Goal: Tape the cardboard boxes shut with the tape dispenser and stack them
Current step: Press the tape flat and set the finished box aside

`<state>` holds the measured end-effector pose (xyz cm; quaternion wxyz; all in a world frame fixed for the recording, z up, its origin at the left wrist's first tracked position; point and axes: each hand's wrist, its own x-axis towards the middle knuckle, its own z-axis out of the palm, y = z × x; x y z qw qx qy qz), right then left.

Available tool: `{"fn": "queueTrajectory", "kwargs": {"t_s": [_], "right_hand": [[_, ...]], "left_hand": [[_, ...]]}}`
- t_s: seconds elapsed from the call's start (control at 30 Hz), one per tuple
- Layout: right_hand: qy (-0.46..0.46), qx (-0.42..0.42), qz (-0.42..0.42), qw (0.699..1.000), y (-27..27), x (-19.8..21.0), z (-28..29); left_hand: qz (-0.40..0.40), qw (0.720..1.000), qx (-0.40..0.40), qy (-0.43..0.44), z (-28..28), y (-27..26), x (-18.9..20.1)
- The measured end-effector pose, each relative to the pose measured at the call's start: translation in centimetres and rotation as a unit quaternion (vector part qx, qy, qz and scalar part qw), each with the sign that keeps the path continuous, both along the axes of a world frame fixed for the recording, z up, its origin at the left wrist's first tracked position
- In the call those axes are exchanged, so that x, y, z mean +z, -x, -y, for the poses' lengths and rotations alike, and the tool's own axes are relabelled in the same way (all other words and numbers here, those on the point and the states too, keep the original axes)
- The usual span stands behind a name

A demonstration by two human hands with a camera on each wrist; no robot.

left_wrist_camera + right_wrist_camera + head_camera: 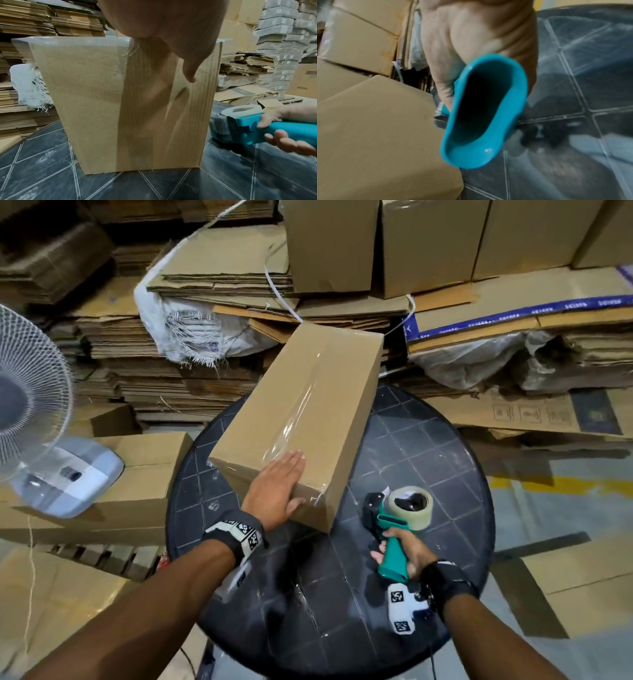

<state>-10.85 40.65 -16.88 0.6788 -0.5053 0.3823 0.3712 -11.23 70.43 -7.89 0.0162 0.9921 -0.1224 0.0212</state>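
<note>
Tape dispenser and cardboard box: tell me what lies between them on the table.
Nothing: only bare dark table separates the tape dispenser from the cardboard box, clearest in the head view.

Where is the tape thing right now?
In the head view, the tape dispenser is in the right hand, over the round table, right of the cardboard box.

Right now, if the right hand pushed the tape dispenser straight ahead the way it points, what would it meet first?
Probably the cardboard box: the right hand aims the tape dispenser up-left at the box's near corner. The gap is hard to judge; it might skim the black table instead.
</note>
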Motion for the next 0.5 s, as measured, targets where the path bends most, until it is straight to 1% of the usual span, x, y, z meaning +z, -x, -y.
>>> {"fn": "queueTrajectory", "kwargs": {"t_s": [0.07, 0.13, 0.17, 0.2, 0.23, 0.27, 0.3, 0.37, 0.4, 0.43, 0.47, 0.5], "right_hand": [[0.025, 0.014, 0.004, 1.0, 0.5, -0.7, 0.1], [0.103, 0.056, 0.054, 0.992, 0.4, -0.8, 0.5], [0.173, 0.106, 0.089, 0.975, 0.3, -0.7, 0.8], [0.254, 0.173, 0.116, 0.945, 0.1, -0.6, 1.2], [0.315, 0.233, 0.133, 0.91, 0.0, 0.0, 1.5], [0.352, 0.258, 0.151, 0.887, -0.2, 0.6, 1.8], [0.375, 0.262, 0.167, 0.874, -0.3, 1.1, 1.9], [0.41, 0.215, 0.222, 0.858, -0.7, 2.4, 1.0], [0.418, 0.18, 0.27, 0.848, -1.0, 3.0, 0.2], [0.428, 0.161, 0.325, 0.828, -1.1, 4.1, -0.8], [0.44, 0.157, 0.366, 0.804, -1.0, 5.6, -2.1], [0.446, 0.164, 0.4, 0.784, -0.9, 7.0, -3.5]], "left_hand": [[-0.011, 1.0, -0.003, 0.0, 0.1, 0.1, 0.2], [-0.03, 1.0, -0.004, -0.001, 0.0, 0.1, 0.4], [-0.039, 0.999, -0.005, 0.0, 0.0, 0.1, 0.5], [-0.046, 0.999, -0.006, 0.005, -0.1, 0.1, 0.6], [-0.05, 0.999, -0.008, 0.01, -0.1, 0.1, 0.7], [-0.057, 0.998, -0.008, 0.015, -0.1, 0.0, 0.7], [-0.067, 0.998, -0.008, 0.018, 0.0, 0.0, 0.8], [-0.093, 0.995, -0.013, 0.027, -0.1, -0.2, 1.0], [-0.11, 0.993, -0.02, 0.034, -0.4, -0.4, 1.0], [-0.13, 0.99, -0.029, 0.054, -0.7, -0.4, 1.3], [-0.152, 0.983, -0.035, 0.095, -1.2, -0.5, 1.7], [-0.174, 0.97, -0.032, 0.165, -1.8, -0.5, 2.2]]}}
